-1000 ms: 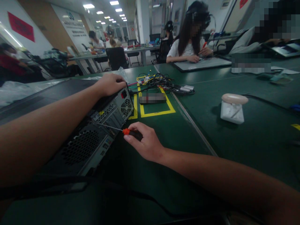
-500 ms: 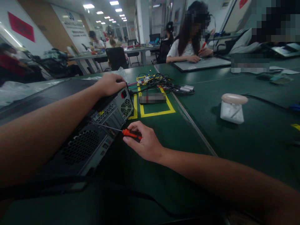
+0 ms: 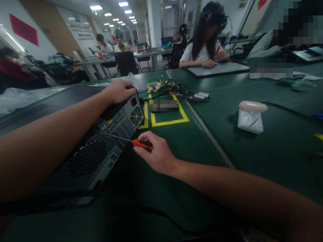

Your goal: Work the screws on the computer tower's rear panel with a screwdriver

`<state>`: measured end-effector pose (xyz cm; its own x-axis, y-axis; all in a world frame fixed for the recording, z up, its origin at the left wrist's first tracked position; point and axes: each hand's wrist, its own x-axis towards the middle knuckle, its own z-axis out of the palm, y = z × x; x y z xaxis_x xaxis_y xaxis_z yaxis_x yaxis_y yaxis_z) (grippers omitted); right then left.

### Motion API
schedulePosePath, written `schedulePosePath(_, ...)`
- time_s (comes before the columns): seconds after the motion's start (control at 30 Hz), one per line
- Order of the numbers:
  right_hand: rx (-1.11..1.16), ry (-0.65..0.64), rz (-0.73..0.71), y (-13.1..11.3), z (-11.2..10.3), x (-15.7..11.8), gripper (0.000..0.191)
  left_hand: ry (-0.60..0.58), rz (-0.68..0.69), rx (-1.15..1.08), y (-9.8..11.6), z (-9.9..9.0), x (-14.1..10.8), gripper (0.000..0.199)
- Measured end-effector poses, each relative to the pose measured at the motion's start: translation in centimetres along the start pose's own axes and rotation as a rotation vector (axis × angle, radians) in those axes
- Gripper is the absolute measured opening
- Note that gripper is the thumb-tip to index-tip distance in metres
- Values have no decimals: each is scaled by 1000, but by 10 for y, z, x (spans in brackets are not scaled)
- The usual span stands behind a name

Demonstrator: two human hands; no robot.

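A black desktop computer case (image 3: 111, 148) lies at the left, its rear panel with fan grilles and ports facing me. My left hand (image 3: 119, 91) is laid over the case's far upper corner, the fingers bent over the edge; some fingertips are hidden. In my right hand (image 3: 160, 153), a screwdriver (image 3: 141, 144) is gripped by its orange-red handle. Its long thin shaft points left, and the tip reaches the rear panel near the expansion slots. Whether the tip sits in a screw is too small to tell.
Beyond the case lies a tangle of cables (image 3: 174, 88) near a yellow tape outline (image 3: 169, 123). A small white container (image 3: 250, 119) with a pinkish lid stands to the right. Across the green table (image 3: 212, 188), a person (image 3: 202, 53) works over a flat panel (image 3: 219, 69).
Both hands, the screwdriver and the case hold almost the same place. The view has shifted very slightly.
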<state>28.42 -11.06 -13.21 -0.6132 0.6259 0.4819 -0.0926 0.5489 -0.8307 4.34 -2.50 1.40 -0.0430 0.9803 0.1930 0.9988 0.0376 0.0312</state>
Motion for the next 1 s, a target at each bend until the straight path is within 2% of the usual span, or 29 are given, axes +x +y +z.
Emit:
schedulePosePath(0.1,4,5,-10,0,0,0,19,0,10,-12,-1,1,1,65)
schedulePosePath(0.3,2,4,9,0,0,0,19,10,-2,-30,0,1,0,58)
schedulePosePath(1.0,-23,2,-8,0,-1,0,22,-13,29,-15,-1,-1,0,64)
